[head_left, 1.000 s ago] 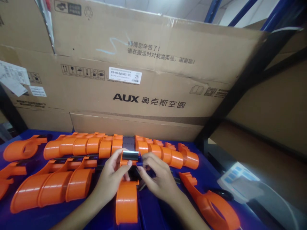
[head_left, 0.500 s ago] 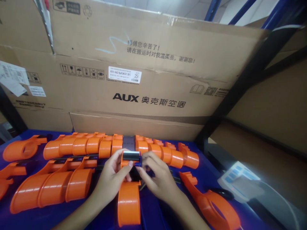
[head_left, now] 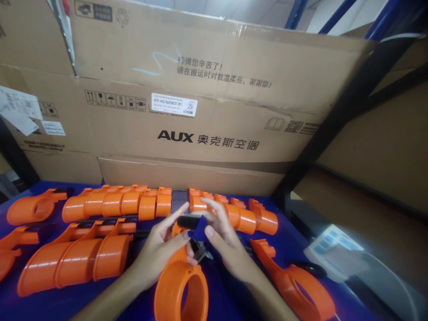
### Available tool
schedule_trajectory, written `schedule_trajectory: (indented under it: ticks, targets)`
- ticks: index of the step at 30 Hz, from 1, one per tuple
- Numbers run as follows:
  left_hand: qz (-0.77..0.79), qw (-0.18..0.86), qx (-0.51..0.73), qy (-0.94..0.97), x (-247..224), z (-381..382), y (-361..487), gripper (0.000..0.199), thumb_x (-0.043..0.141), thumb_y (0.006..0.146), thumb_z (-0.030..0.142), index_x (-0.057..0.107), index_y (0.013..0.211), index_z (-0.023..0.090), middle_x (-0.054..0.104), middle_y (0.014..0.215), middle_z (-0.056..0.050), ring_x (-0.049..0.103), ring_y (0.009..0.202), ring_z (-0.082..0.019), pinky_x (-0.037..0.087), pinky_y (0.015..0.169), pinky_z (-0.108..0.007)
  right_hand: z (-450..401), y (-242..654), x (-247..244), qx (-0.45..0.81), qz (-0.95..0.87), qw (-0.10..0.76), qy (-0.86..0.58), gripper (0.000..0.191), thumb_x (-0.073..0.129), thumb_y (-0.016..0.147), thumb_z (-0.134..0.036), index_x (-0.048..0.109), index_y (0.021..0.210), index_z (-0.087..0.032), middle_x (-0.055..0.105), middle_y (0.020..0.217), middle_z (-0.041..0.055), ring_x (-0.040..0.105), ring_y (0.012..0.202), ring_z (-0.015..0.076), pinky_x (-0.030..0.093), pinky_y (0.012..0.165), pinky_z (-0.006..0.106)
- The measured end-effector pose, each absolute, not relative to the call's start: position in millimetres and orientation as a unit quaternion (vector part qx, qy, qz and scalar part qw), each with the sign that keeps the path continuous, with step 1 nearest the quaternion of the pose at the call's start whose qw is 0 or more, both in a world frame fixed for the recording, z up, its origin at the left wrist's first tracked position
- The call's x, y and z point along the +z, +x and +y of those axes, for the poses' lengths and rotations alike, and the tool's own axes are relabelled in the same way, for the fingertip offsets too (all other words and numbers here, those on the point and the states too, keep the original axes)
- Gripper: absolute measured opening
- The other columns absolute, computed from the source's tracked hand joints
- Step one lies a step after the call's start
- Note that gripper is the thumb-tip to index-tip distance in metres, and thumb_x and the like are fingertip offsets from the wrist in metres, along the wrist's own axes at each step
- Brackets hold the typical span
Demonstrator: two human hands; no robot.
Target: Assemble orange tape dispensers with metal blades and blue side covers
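An orange tape dispenser [head_left: 182, 290] hangs at the lower centre, its ring turned so that the round opening shows. My left hand [head_left: 163, 245] is closed round its upper end, thumb on the near side. From the right, my right hand [head_left: 225, 240] grips a blue piece [head_left: 200, 229] at the dispenser's head, with its thumb against it and the other fingers behind. A black roller-like part [head_left: 187, 221] lies between the two hands. Below the blue piece, a dark metallic part [head_left: 201, 253] sticks out.
Rows of orange dispensers [head_left: 112, 204] stand on the blue surface [head_left: 234, 285] behind and left. Another dispenser [head_left: 307, 290] lies right, near a black object [head_left: 310, 269] and a white-blue box [head_left: 334, 249]. A large carton [head_left: 207, 111] forms the back wall.
The held dispenser has turned, so its ring opening now shows and its toothed edge no longer does. My right hand has shifted and its fingers have spread over the head.
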State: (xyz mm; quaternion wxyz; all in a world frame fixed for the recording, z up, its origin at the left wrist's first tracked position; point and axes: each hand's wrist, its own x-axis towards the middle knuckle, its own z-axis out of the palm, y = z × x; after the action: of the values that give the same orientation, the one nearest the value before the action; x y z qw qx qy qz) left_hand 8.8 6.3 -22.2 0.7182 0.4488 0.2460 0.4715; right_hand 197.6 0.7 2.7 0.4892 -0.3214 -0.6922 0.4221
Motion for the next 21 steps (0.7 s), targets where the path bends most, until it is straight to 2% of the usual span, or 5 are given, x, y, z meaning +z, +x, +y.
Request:
schedule_trajectory:
  ticks: [3,9,12,15,21]
  targets:
    - [0.238,0.744,0.44,0.443,-25,7,8,0.093,0.077,0.087,0.031,0.024,0.162,0.024,0.076,0.075,-0.005,0.073,0.067,-0.019,0.062,0.071,-0.036,1,199,4,0.511,-0.672,0.45,-0.292,0.06,0.054,0.097,-0.06,0.031,0.145,-0.033,0.062,0.112,0.0091,0.066,0.081,0.0217,0.055,0.074,0.037]
    - [0.201,0.758,0.404,0.471,-23,6,2,0.086,0.089,0.072,0.021,0.052,0.149,0.029,0.073,0.122,-0.015,0.076,0.095,-0.03,0.063,0.079,-0.042,1,199,1,0.48,-0.671,0.48,-0.297,0.054,0.068,0.088,-0.061,0.046,0.125,-0.029,0.057,0.108,0.0064,0.059,0.096,0.0228,0.054,0.078,0.034]
    - [0.219,0.721,0.429,0.498,-19,6,2,0.071,0.086,0.074,0.027,0.062,0.141,0.027,0.065,0.138,-0.016,0.071,0.112,-0.036,0.063,0.082,-0.044,-2,194,-1,0.467,-0.675,0.469,-0.326,0.049,0.067,0.089,-0.059,0.046,0.119,-0.028,0.054,0.105,0.0051,0.057,0.089,0.0203,0.056,0.072,0.032]
    - [0.248,0.692,0.45,0.508,-17,7,3,0.061,0.081,0.081,0.03,0.064,0.139,0.025,0.069,0.134,-0.015,0.064,0.124,-0.038,0.061,0.089,-0.045,-4,190,-4,0.489,-0.666,0.456,-0.331,0.04,0.063,0.093,-0.056,0.041,0.113,-0.029,0.05,0.101,0.0028,0.053,0.078,0.0168,0.055,0.057,0.027]
    - [0.273,0.676,0.449,0.516,-15,11,-1,0.057,0.082,0.078,0.027,0.068,0.134,0.023,0.075,0.123,-0.012,0.068,0.118,-0.035,0.06,0.092,-0.043,0,198,4,0.377,-0.736,0.448,-0.339,0.034,0.061,0.097,-0.05,0.046,0.115,-0.025,0.055,0.103,0.0041,0.054,0.086,0.0174,0.052,0.077,0.032]
